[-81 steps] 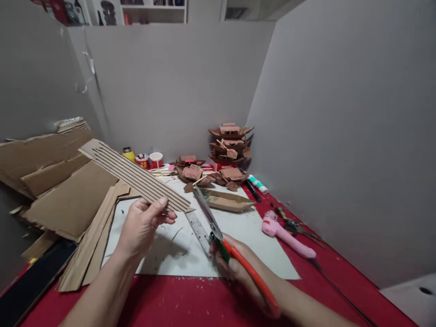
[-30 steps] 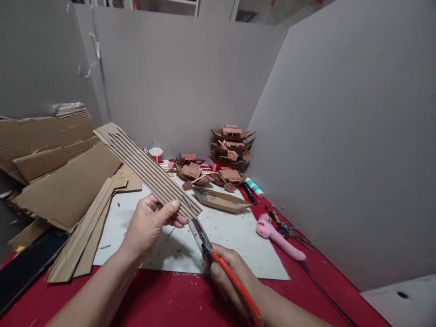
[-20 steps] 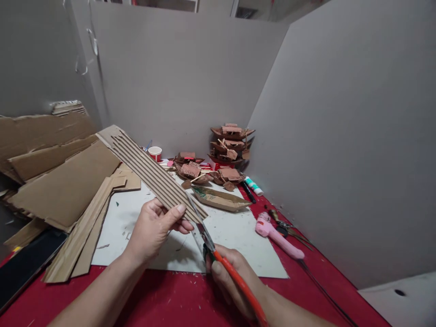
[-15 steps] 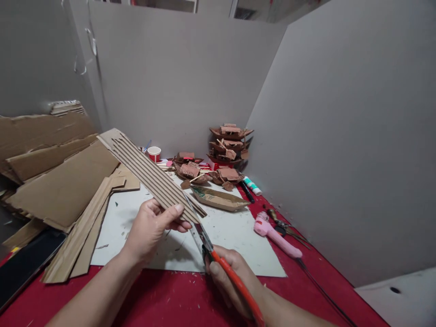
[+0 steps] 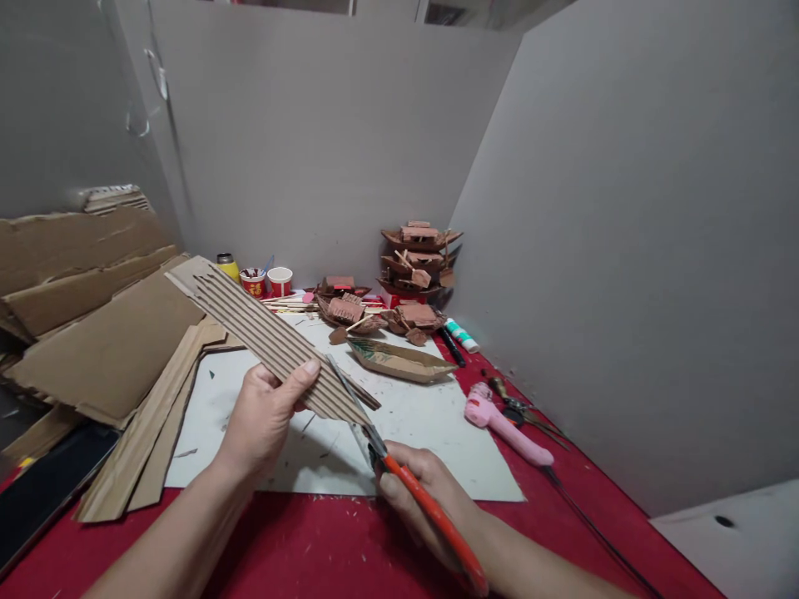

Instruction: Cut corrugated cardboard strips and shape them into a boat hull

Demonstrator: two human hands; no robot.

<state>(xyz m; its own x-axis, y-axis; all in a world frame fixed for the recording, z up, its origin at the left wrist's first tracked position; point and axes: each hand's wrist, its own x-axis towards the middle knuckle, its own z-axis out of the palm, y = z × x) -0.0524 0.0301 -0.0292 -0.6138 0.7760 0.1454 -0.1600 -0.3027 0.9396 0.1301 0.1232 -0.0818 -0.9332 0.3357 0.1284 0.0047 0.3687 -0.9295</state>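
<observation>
A long strip of corrugated cardboard (image 5: 262,333), ridges showing, slants up to the left above the white sheet (image 5: 437,466). My left hand (image 5: 265,416) pinches it near its lower end, thumb on top and fingers beneath. In my right hand (image 5: 424,499) are scissors (image 5: 424,503) with an orange handle. Their blades are apart around the strip's lower right corner, one above the cardboard and one below. Just beyond the strip lies an unpainted cardboard boat hull (image 5: 403,359). Part of my right hand's fingers is hidden behind the handle.
Cardboard sheets (image 5: 106,341) are heaped at the left. Brown model boats (image 5: 418,258) are stacked at the back, near red paper cups (image 5: 280,281). On the right lie a pink glue gun (image 5: 508,428) with its cord and a white-green tube (image 5: 462,335). Grey partitions (image 5: 325,133) enclose the table.
My left hand has shifted slightly left and up along the strip, with the strip moving left and a little down at its far end. The view has turned slightly, showing more cups at the back.
</observation>
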